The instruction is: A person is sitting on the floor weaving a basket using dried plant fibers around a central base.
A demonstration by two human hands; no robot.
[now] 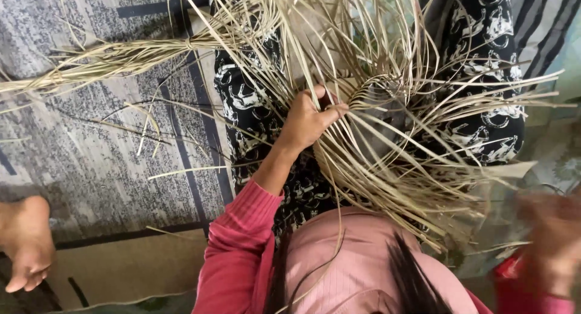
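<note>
In the head view, the left hand [310, 117] is closed on a cluster of pale dried straw strips [387, 138] that fan out from a small woven core [378, 87] lying on the person's lap, over black trousers with a white print [484, 23]. The right hand [548, 229] is a blur near the lower right edge of the picture, beside the loose strip ends, and whether it grips anything cannot be told. A tied bundle of strips [121, 56] lies on the grey patterned rug [91, 162] toward its upper left edge, and another person's bare foot [24, 241] rests at the left edge.
</note>
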